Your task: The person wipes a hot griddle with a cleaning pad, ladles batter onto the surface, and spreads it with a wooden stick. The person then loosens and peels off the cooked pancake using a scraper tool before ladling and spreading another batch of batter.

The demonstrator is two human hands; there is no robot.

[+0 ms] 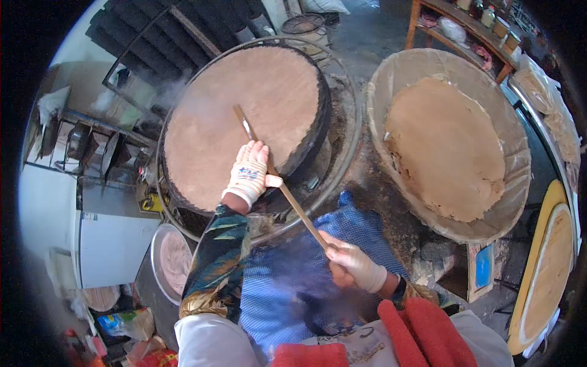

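Note:
A long wooden stick (302, 216) runs slantwise over the near edge of a large round pan (324, 107). My left hand (247, 174), in a white glove with bare fingertips, is closed around its upper part. Further down, my right hand (354, 266), gloved the same way, grips the stick's lower end. Its flattened far tip lies over a pale brown, grainy layer (269, 79) that fills the pan. Thin steam blurs the left part of this layer. Whether the tip touches the surface, I cannot tell.
To the right stands a cloth-lined round basket (516, 162) holding a flat brown mass (449, 150). A metal basin (162, 278) with pinkish content sits at lower left, beside a white cabinet (116, 248). A metal ring (359, 116) surrounds the pan. Wooden shelves (461, 24) stand behind.

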